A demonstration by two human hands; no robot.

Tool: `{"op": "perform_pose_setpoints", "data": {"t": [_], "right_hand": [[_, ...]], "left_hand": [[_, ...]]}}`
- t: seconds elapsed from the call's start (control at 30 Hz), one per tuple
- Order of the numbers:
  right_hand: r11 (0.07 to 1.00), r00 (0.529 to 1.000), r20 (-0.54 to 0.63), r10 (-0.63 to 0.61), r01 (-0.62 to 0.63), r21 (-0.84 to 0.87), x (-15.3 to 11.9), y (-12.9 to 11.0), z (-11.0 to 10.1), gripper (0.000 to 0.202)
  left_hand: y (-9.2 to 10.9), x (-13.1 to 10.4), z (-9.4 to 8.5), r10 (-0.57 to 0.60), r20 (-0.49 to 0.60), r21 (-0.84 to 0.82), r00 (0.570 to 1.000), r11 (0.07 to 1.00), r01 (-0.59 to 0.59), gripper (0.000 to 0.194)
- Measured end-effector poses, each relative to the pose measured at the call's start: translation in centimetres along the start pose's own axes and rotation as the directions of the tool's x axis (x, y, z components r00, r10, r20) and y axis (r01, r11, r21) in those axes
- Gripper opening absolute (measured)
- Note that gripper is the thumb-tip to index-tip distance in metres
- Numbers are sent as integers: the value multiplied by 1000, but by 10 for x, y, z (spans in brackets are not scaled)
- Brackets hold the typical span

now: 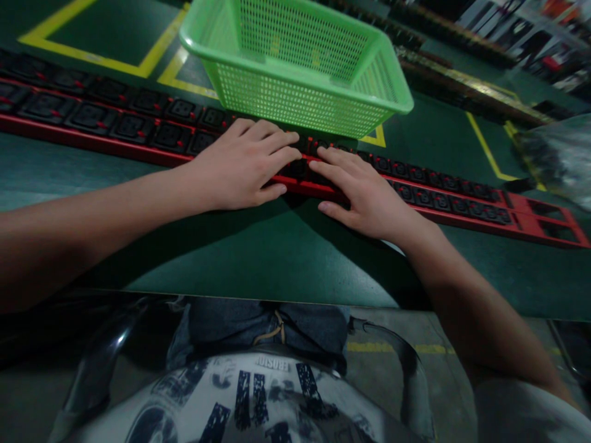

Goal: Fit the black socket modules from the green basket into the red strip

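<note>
A long red strip with black sockets in its face runs across the green table, together with a second row of sockets behind it. My left hand rests palm down on the strip near the middle, fingers spread over the sockets. Just to its right, my right hand lies on the same strip, fingers extended and apart, thumb at the near edge. The two hands do not touch each other. Neither hand is closed round anything. The sockets under both palms are hidden.
Behind the hands stands a green perforated basket. Yellow tape outlines mark the green table. A clear plastic bag lies at the right. Farther back are more long strips. Below the table edge are the chair's armrests.
</note>
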State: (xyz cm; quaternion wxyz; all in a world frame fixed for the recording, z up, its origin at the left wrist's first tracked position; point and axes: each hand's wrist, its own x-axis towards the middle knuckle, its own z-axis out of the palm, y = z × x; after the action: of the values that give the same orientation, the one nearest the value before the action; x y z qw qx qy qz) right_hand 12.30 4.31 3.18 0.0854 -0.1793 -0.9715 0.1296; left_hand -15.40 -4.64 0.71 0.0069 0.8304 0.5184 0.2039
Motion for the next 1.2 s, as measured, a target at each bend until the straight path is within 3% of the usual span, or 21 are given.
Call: {"op": "perform_pose_setpoints", "data": {"t": [0.13, 0.3, 0.6, 1.2], "right_hand": [[1000, 1000, 0, 8, -8, 6, 0, 0, 0, 73], [1000, 1000, -1, 0, 0, 16, 0, 1, 0, 73], [1000, 1000, -1, -14, 14, -4, 0, 4, 2, 75], [1000, 1000, 1, -21, 21, -2, 0, 4, 2, 77]], "left_hand": [[2, 0, -4, -29, 40, 35, 999, 999, 28, 60], [4, 1, -10, -32, 164, 114, 986, 993, 14, 90], [1, 0, 0, -14, 25, 43, 1000, 999, 13, 56], [-3, -2, 2, 46, -33, 45, 998, 998, -44, 56]]}}
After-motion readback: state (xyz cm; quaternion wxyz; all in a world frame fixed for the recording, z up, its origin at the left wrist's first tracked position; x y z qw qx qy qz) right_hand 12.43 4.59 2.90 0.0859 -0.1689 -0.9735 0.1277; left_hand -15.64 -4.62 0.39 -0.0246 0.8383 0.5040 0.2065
